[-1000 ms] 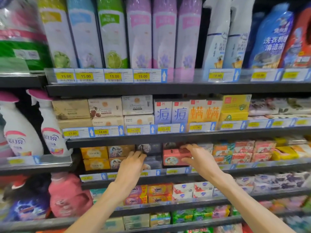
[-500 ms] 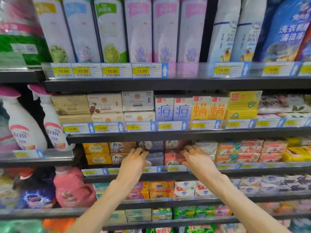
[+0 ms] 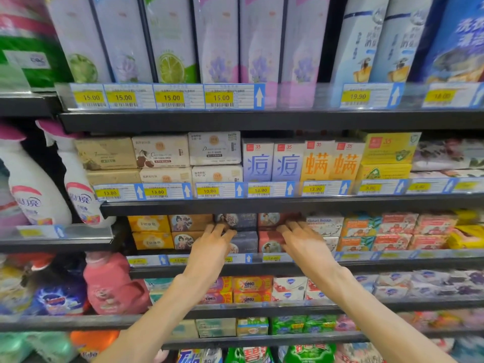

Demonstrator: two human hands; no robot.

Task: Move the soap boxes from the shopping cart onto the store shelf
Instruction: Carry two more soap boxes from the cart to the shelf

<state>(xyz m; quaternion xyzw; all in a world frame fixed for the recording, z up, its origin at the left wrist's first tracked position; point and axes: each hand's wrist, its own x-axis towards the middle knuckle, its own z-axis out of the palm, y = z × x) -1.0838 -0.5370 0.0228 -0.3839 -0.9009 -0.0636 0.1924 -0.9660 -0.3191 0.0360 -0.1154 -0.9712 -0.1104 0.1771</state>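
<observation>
Both my arms reach to the third shelf (image 3: pixel 262 267) from the top. My left hand (image 3: pixel 212 244) lies with straight fingers against the dark blue soap boxes (image 3: pixel 243 231), which are stacked two high. My right hand (image 3: pixel 301 242) presses its straight fingers on the red soap boxes (image 3: pixel 269 239) right of them, also stacked two high. Neither hand grips a box. Brown soap boxes (image 3: pixel 188 231) and yellow ones (image 3: pixel 150 231) stand to the left. The shopping cart is out of view.
White Goat Soap boxes (image 3: pixel 324 226) and orange and pink boxes (image 3: pixel 398 231) fill the shelf to the right. The shelf above (image 3: pixel 262 205) hangs low over the stacks. Spray bottles (image 3: pixel 76 179) and a pink detergent jug (image 3: pixel 112 284) stand at the left.
The red box that my right hand held out in front has gone back into the shelf, flush with the row. Both hands have moved deeper in and up against the stacks.
</observation>
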